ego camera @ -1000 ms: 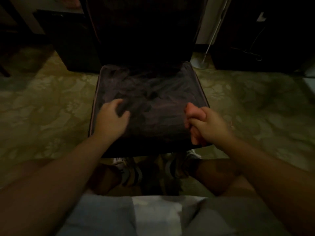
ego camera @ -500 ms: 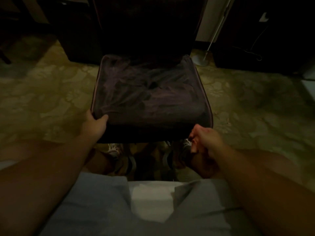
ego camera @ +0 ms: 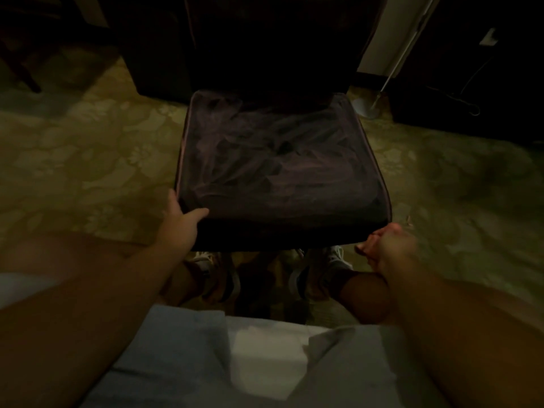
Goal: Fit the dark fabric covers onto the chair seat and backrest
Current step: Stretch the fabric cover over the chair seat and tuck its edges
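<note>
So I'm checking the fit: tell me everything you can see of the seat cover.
The seat cover is dark, purplish fabric stretched over the chair seat, its top creased with wrinkles fanning from the middle. A paler piped edge runs down both sides. The front drops in a dark band. The left hand holds the front left corner, thumb on top; the right hand pinches at the front right corner.

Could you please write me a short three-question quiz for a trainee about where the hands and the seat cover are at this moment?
1. True or false: the left hand grips the front left corner of the seat cover.
2. Where is the right hand? A) on the backrest B) at the seat's front right corner C) on the floor
3. Fill in: the cover's top surface looks ____, not smooth.

Key: 1 true; 2 B; 3 wrinkled
</note>
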Demonstrator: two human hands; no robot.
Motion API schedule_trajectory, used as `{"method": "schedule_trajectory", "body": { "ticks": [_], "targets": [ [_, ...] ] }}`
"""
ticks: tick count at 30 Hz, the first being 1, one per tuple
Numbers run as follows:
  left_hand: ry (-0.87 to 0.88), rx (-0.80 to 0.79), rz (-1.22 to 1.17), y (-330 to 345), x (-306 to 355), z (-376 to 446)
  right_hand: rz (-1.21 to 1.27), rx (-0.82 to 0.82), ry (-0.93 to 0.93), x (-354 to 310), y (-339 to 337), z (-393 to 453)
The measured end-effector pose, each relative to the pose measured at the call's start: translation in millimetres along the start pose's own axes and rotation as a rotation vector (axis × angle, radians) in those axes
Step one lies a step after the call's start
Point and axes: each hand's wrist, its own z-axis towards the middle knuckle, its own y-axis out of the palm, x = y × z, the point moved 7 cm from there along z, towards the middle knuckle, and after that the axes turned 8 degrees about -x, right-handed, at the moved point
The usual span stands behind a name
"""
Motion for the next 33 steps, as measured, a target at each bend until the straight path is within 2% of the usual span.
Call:
{"method": "schedule_trajectory", "body": {
  "ticks": [2,5,10,12,14,16,20,22,23,24,26,27,28,31,32,33],
  "targets": [
    [0.016,-0.017,-0.008,5,6,-8,-0.054,0.044,-0.094,1,4,4],
    [0.043,-0.014,-0.051,14,22,-21,-0.244,-0.010,-0.211,2,9,11],
    [0.068,-0.035,-0.153,25,33,-33,-0.393,0.059,-0.229,-22,-9,1],
    [0.061,-0.045,-0.168,26,31,-35,-0.561,0.091,-0.358,-40,7,-18],
    [0.060,-0.053,-0.165,26,31,-38,-0.703,0.028,-0.466,-46,32,-37],
    [0.063,-0.054,-0.180,26,33,-40,-0.725,-0.029,-0.528,-46,47,-46],
    [0.068,-0.051,-0.222,30,48,-53,-0.571,0.087,-0.385,-41,14,-16],
    [0.071,-0.062,-0.223,36,53,-62,-0.628,0.141,-0.368,-46,12,-22],
    [0.076,-0.070,-0.221,40,55,-65,-0.646,0.115,-0.420,-50,22,-33],
    [0.082,-0.074,-0.203,41,55,-66,-0.695,0.017,-0.485,-52,40,-47],
    [0.085,-0.074,-0.176,41,51,-64,-0.895,-0.297,-0.583,-35,83,-73],
    [0.079,-0.069,-0.174,40,51,-65,-0.991,-0.365,-0.602,-28,93,-84],
    [0.071,-0.069,-0.161,41,52,-65,-0.980,-0.312,-0.601,-30,92,-82],
    [0.046,-0.065,-0.204,51,65,-84,-0.587,0.033,-0.410,-42,47,-50],
    [0.034,-0.076,-0.216,55,66,-86,-0.537,0.096,-0.410,-45,39,-44],
    [0.025,-0.085,-0.228,60,67,-89,-0.587,0.104,-0.458,-47,40,-43]
  ]
}}
